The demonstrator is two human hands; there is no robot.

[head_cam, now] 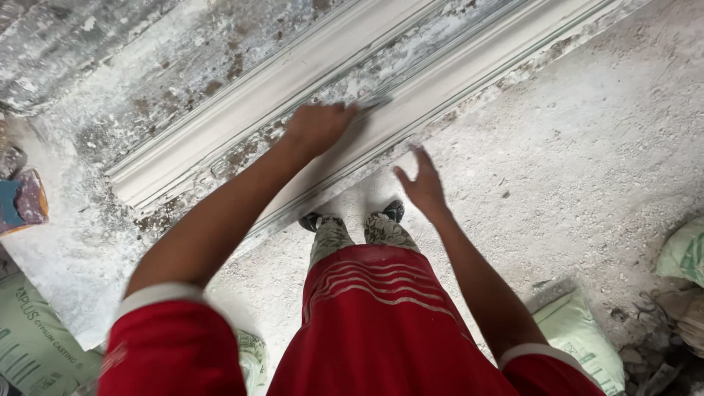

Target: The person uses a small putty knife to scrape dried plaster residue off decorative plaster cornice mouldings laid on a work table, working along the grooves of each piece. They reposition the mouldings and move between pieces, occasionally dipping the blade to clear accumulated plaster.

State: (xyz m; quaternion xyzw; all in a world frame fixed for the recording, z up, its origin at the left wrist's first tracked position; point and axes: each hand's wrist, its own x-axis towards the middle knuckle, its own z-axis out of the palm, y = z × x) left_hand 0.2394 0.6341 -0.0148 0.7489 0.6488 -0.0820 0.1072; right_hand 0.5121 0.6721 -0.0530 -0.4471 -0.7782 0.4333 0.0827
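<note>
A long white plaster moulding (242, 110) lies diagonally on a dusty workbench (132, 66). My left hand (317, 126) is closed around a thin flat scraping tool (372, 103), whose blade rests on the moulding's surface. My right hand (422, 183) hovers above the floor just beside the moulding's near edge, fingers spread and holding nothing. My shoes (352, 216) stand on the floor close against the bench.
Pale green sacks lie on the floor at the left (37, 345), the lower right (579, 337) and the right edge (686, 253). A small blue and reddish object (22, 202) sits at the far left. Rubble (667, 330) lies at the right. The floor (587, 147) is covered in white dust.
</note>
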